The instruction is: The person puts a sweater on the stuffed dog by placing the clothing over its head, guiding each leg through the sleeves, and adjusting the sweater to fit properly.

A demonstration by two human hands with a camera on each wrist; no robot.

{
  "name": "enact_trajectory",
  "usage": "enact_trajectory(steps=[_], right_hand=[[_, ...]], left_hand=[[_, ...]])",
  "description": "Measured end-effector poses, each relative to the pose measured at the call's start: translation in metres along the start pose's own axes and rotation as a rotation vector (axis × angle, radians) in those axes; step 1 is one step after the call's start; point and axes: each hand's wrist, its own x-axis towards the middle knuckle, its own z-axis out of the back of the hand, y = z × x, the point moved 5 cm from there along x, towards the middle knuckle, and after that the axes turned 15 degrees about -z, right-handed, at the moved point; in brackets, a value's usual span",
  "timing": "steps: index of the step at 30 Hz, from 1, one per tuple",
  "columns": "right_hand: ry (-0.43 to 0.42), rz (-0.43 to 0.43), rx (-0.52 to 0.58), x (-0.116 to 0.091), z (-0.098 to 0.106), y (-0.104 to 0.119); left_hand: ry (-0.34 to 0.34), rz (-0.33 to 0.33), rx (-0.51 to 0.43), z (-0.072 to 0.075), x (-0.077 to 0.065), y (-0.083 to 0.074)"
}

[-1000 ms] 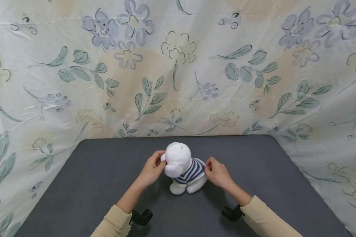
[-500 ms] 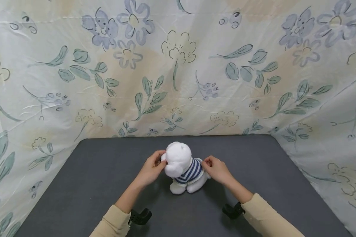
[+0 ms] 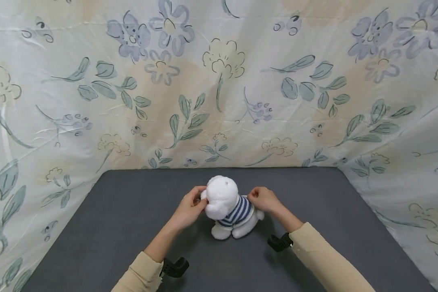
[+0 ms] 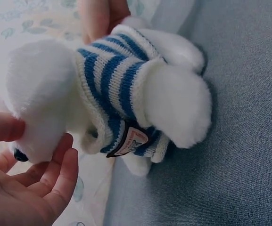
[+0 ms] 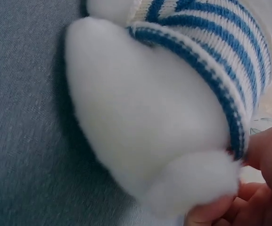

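A white plush dog (image 3: 222, 192) in a blue-and-white striped knitted sweater (image 3: 241, 209) stands on the dark grey table, its head turned left. My left hand (image 3: 190, 207) holds it by the muzzle; the left wrist view shows the thumb on one side, curled fingers on the other and a black nose (image 4: 20, 155) between. At the dog's back, my right hand (image 3: 265, 200) pinches the sweater's rear hem. The right wrist view has those fingers (image 5: 263, 155) at the blue hem edge, beside the round white tail (image 5: 192, 181). A label (image 4: 132, 140) shows on the sweater.
The dark grey tabletop (image 3: 138, 227) reaches back to a floral-print cloth (image 3: 190, 81), which also hangs at both sides. A black wrist camera (image 3: 175, 267) sits at the left wrist, another black camera (image 3: 278, 242) at the right.
My right hand has shifted up and back along the dog's rear, still at the sweater hem, and more of the rump and tail shows. The left hand keeps its hold on the muzzle.
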Motion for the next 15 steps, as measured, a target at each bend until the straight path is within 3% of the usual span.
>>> enact_trajectory(steps=[7,12,15], right_hand=[[-0.032,-0.009,-0.003,0.001,-0.001,-0.011],[-0.104,0.069,0.016,-0.008,0.001,-0.012],[-0.132,0.114,0.015,-0.021,0.003,-0.012]], left_hand=[[-0.027,-0.006,-0.008,-0.001,0.002,0.014],[-0.027,0.007,-0.015,-0.001,0.002,0.010],[-0.021,0.008,-0.015,-0.001,-0.001,-0.002]])
